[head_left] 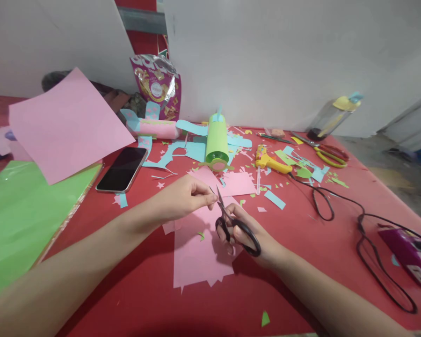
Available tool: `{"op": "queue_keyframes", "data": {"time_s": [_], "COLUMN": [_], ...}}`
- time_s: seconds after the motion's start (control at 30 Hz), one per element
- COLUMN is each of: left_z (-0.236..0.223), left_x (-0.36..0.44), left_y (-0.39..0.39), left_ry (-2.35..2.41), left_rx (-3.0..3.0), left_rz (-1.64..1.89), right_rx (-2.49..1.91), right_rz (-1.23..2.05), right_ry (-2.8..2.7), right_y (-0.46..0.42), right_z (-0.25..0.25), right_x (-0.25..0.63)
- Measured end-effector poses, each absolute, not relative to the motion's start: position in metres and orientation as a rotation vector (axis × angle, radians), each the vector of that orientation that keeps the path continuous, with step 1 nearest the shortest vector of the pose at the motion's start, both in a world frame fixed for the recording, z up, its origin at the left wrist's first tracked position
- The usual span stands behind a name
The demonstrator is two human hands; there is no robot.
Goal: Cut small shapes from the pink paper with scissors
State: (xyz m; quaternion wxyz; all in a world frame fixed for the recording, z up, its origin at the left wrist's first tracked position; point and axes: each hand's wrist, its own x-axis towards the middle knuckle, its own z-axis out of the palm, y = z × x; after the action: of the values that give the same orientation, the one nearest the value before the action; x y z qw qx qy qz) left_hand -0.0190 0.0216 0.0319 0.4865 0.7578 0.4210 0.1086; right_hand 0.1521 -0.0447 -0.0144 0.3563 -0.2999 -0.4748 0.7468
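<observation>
My right hand point(247, 236) grips black-handled scissors point(235, 223), blades pointing up and slightly left. My left hand point(185, 196) pinches something tiny at its fingertips, right by the blade tips; I cannot make out what it is. Both hands hover over a cut pink paper sheet point(196, 252) lying on the red table point(294, 262). Just beyond the hands lies another pink piece point(236, 183).
A phone point(122, 169) lies left of centre, with green sheets point(24, 215) and a large pink sheet point(66, 124) further left. A green paper roll point(216, 142), pink roll point(154, 128), yellow glue gun point(268, 161), its black cord point(337, 206), red-yellow scissors point(328, 154), bottle point(331, 117) and purple power strip point(410, 252) lie around. Paper scraps are scattered.
</observation>
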Motion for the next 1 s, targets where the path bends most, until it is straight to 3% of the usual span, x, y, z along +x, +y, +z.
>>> {"op": "queue_keyframes", "data": {"time_s": [1.0], "left_z": [0.0312], "left_x": [-0.0119], "left_y": [0.0141], "left_ry": [1.021], "left_rx": [1.694], "left_rz": [0.424], "right_rx": [-0.784], "right_rz": [1.916], "right_ry": [-1.217], "right_y": [-0.0465], "right_z": [-0.0145], "right_x": [0.1517]}}
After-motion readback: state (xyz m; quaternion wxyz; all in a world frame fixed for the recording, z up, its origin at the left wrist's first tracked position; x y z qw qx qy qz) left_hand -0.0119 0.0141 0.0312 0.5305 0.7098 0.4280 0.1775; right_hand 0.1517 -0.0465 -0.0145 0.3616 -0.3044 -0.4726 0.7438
